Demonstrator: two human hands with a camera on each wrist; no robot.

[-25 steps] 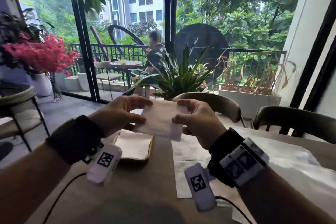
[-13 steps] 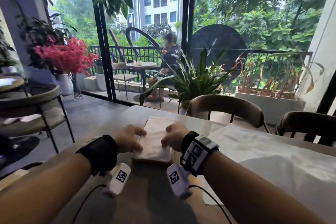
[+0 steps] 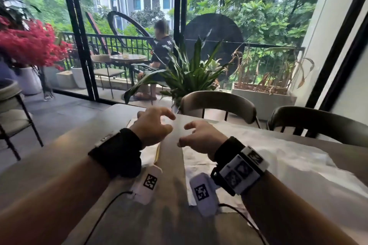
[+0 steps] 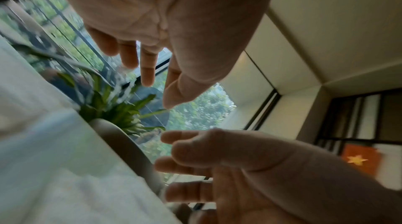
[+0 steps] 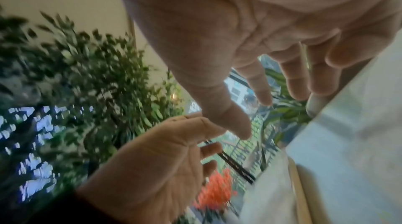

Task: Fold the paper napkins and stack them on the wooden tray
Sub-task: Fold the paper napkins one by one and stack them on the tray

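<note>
Since the earlier frame both hands have lifted off the folded white paper napkins [image 3: 148,154] on the shallow wooden tray [image 3: 158,152]. Left hand [image 3: 152,125] and right hand [image 3: 201,137] hover empty, fingers loosely spread. Unfolded white napkin sheets [image 3: 199,160] lie right of the tray; light, limp, tearable, best pinched at corners.

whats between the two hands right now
Nothing held: in the head view only bare table shows between the left hand and right hand.

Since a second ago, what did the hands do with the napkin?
They carried the folded napkin down to the wooden tray, pressed it there, then let go. Now the left hand and right hand are lifted, empty and loosely curled. The unfolded napkins on the table stayed put.
</note>
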